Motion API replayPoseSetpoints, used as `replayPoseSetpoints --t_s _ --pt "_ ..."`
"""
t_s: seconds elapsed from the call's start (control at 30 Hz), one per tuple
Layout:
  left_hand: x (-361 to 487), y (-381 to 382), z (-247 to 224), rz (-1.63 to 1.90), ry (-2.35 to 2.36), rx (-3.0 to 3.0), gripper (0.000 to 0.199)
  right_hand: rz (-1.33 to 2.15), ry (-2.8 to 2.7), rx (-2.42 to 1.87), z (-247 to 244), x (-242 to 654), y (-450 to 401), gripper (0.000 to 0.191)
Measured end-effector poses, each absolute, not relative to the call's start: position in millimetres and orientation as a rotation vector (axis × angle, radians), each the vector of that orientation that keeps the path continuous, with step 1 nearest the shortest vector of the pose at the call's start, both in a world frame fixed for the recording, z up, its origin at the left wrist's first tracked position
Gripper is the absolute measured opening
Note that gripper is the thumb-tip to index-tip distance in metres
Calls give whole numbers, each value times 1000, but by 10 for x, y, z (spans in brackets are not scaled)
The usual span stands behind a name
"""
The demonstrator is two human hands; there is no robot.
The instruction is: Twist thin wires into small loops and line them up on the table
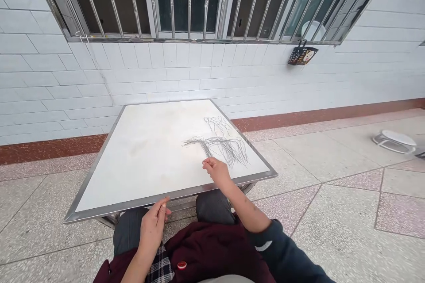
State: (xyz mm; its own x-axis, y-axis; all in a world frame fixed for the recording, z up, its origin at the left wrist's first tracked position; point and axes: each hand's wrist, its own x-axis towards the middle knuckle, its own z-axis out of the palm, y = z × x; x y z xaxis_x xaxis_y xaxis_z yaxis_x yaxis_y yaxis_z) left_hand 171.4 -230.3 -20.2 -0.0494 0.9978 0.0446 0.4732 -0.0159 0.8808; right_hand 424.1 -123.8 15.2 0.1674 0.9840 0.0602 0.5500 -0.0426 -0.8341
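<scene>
Many thin dark strands, like fine wires or threads, lie in a loose bundle on the right half of a white table with a metal rim. A smaller tangle of the same strands lies behind it. My right hand is over the table at the near side of the bundle, thumb and fingertips pinched together. Whatever it pinches is too fine to make out. At the table's front edge, my left hand has its thumb pressed against its fingers. Anything between them cannot be seen.
A tiled wall with a barred window stands behind the table. From the bars hangs a small patterned bag. A white stool is on the floor at the far right. My knees reach under the table's front edge.
</scene>
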Motion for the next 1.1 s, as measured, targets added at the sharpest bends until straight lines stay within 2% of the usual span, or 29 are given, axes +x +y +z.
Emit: replayPoseSetpoints --t_s 0.4,0.67,0.87,1.1 --pt "1325 -1386 -96 1074 1940 1623 40 611 -1546 -1913 87 4429 -445 15" --pt "1358 -1443 -164 1012 2053 1614 37 571 -1618 -1984 47 4412 -331 18" --pt "1362 -1473 -160 978 2076 1670 38 413 -1690 -2029 119 4545 -234 20" --pt "1391 -1472 -186 960 2119 1643 37 288 -1695 -2204 316 4914 539 26"
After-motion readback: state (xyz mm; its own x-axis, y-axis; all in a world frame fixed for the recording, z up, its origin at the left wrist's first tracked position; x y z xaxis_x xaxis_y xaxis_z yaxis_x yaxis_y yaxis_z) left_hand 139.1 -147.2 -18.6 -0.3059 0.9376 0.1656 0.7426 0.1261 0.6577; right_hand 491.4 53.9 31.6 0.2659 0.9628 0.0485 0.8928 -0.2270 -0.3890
